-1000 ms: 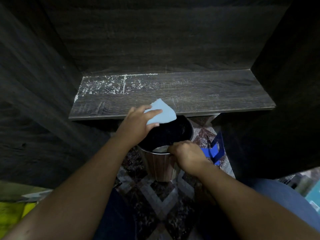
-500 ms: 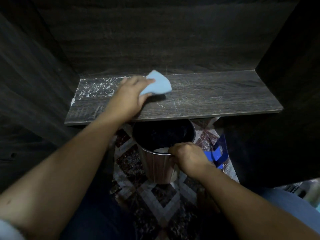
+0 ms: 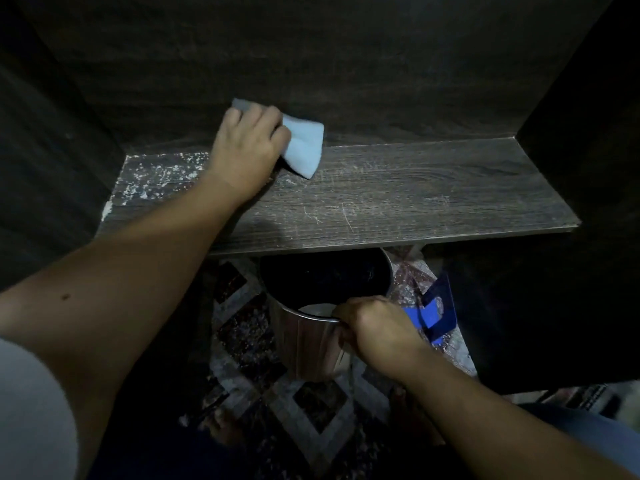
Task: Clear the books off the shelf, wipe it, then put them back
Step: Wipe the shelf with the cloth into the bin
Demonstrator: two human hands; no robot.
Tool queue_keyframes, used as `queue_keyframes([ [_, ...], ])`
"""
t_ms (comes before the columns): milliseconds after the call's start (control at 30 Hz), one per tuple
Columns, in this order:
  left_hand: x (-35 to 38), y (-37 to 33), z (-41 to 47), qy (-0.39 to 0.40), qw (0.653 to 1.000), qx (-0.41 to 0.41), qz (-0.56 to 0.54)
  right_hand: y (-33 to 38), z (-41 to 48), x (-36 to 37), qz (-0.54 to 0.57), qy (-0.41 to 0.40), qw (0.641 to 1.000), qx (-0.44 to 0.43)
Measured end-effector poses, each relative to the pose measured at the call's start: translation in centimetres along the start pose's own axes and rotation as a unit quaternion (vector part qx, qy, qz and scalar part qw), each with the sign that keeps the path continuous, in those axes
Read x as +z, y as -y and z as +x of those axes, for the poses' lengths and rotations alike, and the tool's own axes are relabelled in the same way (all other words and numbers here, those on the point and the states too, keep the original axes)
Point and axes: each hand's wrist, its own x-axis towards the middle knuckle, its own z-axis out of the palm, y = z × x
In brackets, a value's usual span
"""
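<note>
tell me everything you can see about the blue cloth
The light blue cloth is a small, soft-looking piece of fabric, bunched and plain. It lies at the back of the dark wooden shelf, left of centre. The left hand covers its middle and holds it down; one corner pokes out beyond the fingers and a wider flap spreads right. White specks on the shelf lie to its left.
</note>
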Motion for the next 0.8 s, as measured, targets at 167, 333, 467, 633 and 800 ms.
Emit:
queue_keyframes([
  [167, 0.9, -0.7, -0.2, 0.092, 0.991, -0.033, -0.091, 0.2, -0.1, -0.4, 0.018, 0.001, 1.0, 0.003],
  [333, 0.5, -0.7, -0.6, 0.135, 0.969, -0.06, -0.198, 0.3, 0.0, -0.3, 0.024, 0.007, 1.0, 0.01],
  [467, 0.4, -0.8, -0.3, 0.202, 0.954, -0.088, -0.205, 0.3, 0.0, -0.3, 0.022, 0.007, 1.0, 0.015],
  [633, 0.0, -0.7, 0.5, 0.239, 0.936, -0.115, -0.232, 0.2, -0.1, -0.2, 0.013, 0.008, 1.0, 0.01],
  [800, -0.1, -0.7, 0.1, 0.231, 0.927, -0.132, -0.263, 0.0, -0.1, 0.0, 0.006, 0.016, 1.0, 0.004],
])
